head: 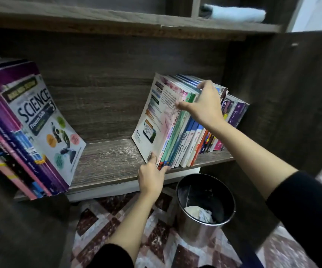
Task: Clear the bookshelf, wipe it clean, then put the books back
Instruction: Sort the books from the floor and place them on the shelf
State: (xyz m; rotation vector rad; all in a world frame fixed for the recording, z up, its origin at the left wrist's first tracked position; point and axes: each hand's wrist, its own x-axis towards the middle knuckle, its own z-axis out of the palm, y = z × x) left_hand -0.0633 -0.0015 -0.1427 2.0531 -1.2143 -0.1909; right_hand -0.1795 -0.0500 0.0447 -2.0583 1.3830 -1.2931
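A dark wooden bookshelf (108, 157) holds two groups of books. On the right stands a leaning row of books (177, 120), its leftmost cover white and pink. My right hand (200, 105) grips the top of several of these books, thumb on the left cover and fingers over the top edges. My left hand (152, 175) pinches the bottom corner of the same bunch at the shelf's front edge. On the left leans another stack with a white and purple Science book (46, 122) in front. The shelf board between the groups is bare and dusty.
A shiny metal waste bin (204, 209) with crumpled paper stands on the patterned floor below the shelf, under my right arm. A folded light blue cloth (235, 13) lies in an upper compartment. The cabinet's side panel (284, 93) rises on the right.
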